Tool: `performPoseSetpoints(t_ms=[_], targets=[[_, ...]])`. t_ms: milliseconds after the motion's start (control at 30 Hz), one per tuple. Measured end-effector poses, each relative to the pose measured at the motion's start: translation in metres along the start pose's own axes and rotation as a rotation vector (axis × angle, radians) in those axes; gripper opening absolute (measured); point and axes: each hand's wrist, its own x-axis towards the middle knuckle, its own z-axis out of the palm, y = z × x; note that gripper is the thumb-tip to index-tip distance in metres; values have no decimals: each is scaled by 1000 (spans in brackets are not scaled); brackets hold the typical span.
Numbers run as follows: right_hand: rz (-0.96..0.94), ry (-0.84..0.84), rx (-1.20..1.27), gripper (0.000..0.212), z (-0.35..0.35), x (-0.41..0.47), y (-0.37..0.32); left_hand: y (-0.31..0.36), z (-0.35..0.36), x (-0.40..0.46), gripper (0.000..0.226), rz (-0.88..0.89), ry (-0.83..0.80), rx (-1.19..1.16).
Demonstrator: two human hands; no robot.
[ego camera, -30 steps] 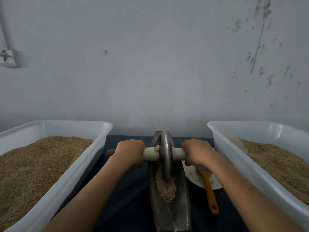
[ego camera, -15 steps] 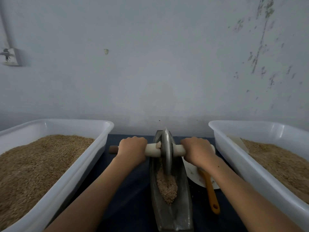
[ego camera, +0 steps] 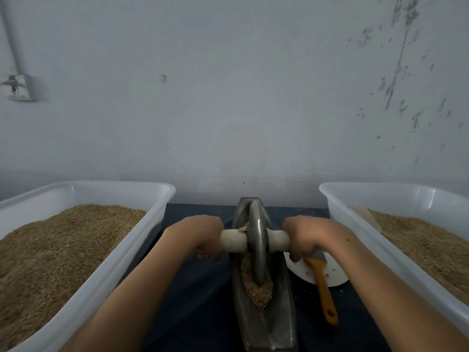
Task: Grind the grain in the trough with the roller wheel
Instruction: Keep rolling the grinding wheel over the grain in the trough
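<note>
- Left hand clenched round the left end of the pale handle, fingers curled under it, knuckles up.
- Right hand clenched round the right end of the same handle, fingers wrapped under, forearm running back to 5 o'clock.
- Roller wheel, a grey metal disc, stands upright on edge between the two hands, handle passing through its centre.
- Wheel sits in the trough, a long dark metal boat shape running from 12 to 6 o'clock at the middle of the bench.
- Grain lies in the trough groove, a small tan heap under and at 6 o'clock of the wheel's lower edge, touching it.
- Near end of the trough bare of grain; far tip shows past the wheel at 12 o'clock.
- Left tub, white plastic, at 9 o'clock of the trough, filled with tan grain heaped well up its walls.
- Right tub, white plastic, at 3 o'clock, also holding tan grain.
- White plate on the bench just at 3 o'clock of the trough, partly under the right hand.
- Brush with an orange handle lies across the plate, handle end pointing to 6 o'clock, head hidden under the right hand.
- Bench top dark blue.
- Pale wall behind, with dark scuffs at 1 o'clock.
</note>
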Motion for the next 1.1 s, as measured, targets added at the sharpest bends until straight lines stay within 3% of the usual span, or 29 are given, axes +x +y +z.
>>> performPoseSetpoints(t_ms=[100,200,267,367,467,533,600,667,733,800,933,1000,1100], targets=[[22,166,-68,32,4,4,0,3,4,6,33,-38,215,129],[34,375,-84,23,11,11,-1,6,10,11,32,-61,383,165],[27,436,-96,20,13,14,-3,6,12,12,30,-76,408,149],[14,357,-108,24,9,11,-2,4,10,11,36,-60,326,135],[-15,165,-70,34,3,3,1,3,4,5,42,-42,165,134],[-29,38,-8,38,0,-2,3,2,-1,1,34,-16,32,68],[-41,-49,37,34,-3,-4,4,-1,-3,0,11,29,-95,-26],[-42,-88,69,31,-3,-3,3,-1,-4,0,12,40,-130,-63],[-28,-68,96,33,-2,-1,2,1,-2,0,13,16,-20,11],[-12,11,74,31,0,1,2,4,2,3,29,-27,177,134],[11,337,-81,23,9,8,0,6,12,10,27,-61,417,153],[8,442,-78,19,13,11,-1,9,17,11,24,-71,493,158],[2,369,-65,23,11,9,0,9,13,11,28,-60,437,185]])
